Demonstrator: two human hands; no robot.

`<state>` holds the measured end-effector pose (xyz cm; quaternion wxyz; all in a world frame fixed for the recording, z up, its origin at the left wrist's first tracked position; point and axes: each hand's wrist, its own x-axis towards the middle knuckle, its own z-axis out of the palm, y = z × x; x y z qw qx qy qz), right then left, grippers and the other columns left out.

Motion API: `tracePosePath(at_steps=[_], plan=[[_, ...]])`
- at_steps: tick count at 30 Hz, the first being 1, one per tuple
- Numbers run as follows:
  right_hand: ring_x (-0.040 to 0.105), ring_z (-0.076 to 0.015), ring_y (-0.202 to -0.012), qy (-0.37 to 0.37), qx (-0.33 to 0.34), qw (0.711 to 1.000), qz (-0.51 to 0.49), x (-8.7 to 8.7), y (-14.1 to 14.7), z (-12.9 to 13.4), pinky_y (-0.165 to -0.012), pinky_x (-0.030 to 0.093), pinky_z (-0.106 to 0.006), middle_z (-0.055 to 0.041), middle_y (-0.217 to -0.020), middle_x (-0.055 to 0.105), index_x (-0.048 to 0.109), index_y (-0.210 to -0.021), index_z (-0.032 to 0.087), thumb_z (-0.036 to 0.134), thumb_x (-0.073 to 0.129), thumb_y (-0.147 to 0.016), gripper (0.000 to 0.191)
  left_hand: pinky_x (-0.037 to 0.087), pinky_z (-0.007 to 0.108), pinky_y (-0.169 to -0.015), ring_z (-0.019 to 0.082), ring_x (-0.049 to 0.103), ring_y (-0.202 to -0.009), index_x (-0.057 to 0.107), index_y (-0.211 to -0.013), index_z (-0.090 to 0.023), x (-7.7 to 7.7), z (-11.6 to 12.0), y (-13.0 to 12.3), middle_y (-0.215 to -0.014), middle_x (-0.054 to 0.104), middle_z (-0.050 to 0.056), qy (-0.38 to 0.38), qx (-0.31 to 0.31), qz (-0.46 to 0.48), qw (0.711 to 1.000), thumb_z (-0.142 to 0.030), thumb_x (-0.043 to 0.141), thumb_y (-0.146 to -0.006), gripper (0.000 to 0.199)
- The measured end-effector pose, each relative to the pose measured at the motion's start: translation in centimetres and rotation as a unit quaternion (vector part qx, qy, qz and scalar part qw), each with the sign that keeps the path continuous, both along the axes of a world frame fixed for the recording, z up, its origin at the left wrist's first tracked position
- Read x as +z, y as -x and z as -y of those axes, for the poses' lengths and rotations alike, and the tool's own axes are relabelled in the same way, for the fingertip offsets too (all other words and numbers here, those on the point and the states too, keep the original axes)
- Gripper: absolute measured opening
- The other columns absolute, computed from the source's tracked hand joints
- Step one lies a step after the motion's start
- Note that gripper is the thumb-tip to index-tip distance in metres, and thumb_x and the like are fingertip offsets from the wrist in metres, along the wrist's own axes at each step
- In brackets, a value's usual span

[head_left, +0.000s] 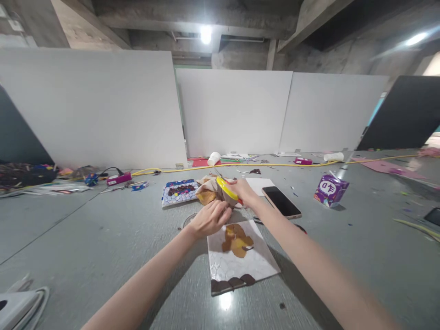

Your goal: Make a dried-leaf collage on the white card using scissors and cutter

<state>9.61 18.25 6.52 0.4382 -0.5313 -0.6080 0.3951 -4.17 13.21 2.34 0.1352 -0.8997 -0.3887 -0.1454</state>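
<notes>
My right hand (243, 190) is wrapped round the handles of yellow scissors (225, 188), whose blades point away from me. Just left of it, my left hand (211, 218) lies bent beside a crumpled tan and brown cloth-like piece (206, 191); its fingers are pressed together, and what they hold, if anything, is hidden. Nearer to me lies a white textured panel (225, 263) with brown and yellow petal-like pieces (238, 240) in its middle and dark brown scalloped pieces (233, 283) along its front edge.
A blue and white decorated panel (178, 192) sits behind at left. To the right are a phone (282, 201), white paper (256, 185) and a purple carton (331, 190). A yellow cable (185, 169) crosses the far side, near a white cup (213, 158).
</notes>
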Motion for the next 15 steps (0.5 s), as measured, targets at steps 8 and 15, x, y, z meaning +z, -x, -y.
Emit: tracePosePath(at_steps=[8,15], plan=[[0.052,-0.0112,-0.045,0.023,-0.071,0.993,-0.092,-0.5,-3.4,4.9,-0.042,0.038,-0.020,0.0003,-0.057,0.060,0.051,-0.066,0.017,0.020,0.056,-0.056,0.011,0.047,0.035,-0.066,0.024,0.057,-0.082,0.056,-0.088,-0.009,-0.6,-1.4,-2.8,-0.087,0.056,0.013,0.049,0.155,0.039,0.986,-0.032,0.054,-0.078,0.025],[0.041,-0.0068,-0.037,-0.005,-0.058,0.993,-0.103,-3.7,-7.1,8.6,-0.036,0.028,-0.020,0.0036,-0.055,0.056,0.052,-0.074,0.017,0.019,0.059,-0.052,0.024,0.048,0.033,-0.069,0.017,0.057,-0.080,0.056,-0.090,-0.012,-1.0,-4.0,-2.5,-0.090,0.056,0.007,0.046,0.182,0.130,0.974,-0.023,0.045,-0.085,0.016]])
